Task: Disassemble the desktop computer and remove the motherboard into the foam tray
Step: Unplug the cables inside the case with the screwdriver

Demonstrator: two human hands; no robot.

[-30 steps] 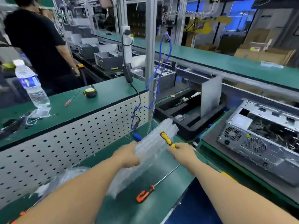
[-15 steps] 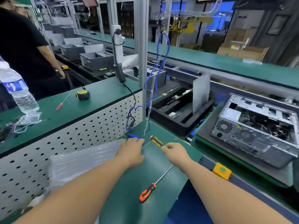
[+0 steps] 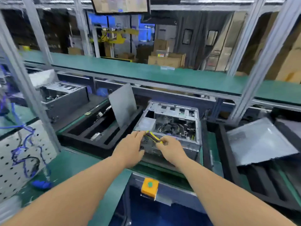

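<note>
"What have you got in your grip?"

"My right hand (image 3: 169, 148) is curled round a yellow-and-black screwdriver (image 3: 153, 138), handle end in my fingers. My left hand (image 3: 130, 148) is beside it with the fingers fairly straight, reaching toward the other end of the tool; whether they touch it I can't tell, the picture is blurred there. Both hands hang just over the near edge of the computer case (image 3: 172, 128)."

"And the case itself?"

"It lies on its side with the top face open, so I look straight in at wires and metal framing. A grey panel (image 3: 123, 105) stands upright in the black foam tray (image 3: 97, 132) to the left, touching its inner wall. I judge that to be the cover, already off."

"So how far along are you?"

"Early, I'd say. The motherboard isn't out; I can't pick it out clearly under the cables. The tray holds only a few small parts. Unscrewing, unplugging and lifting the board across are all left."
</note>
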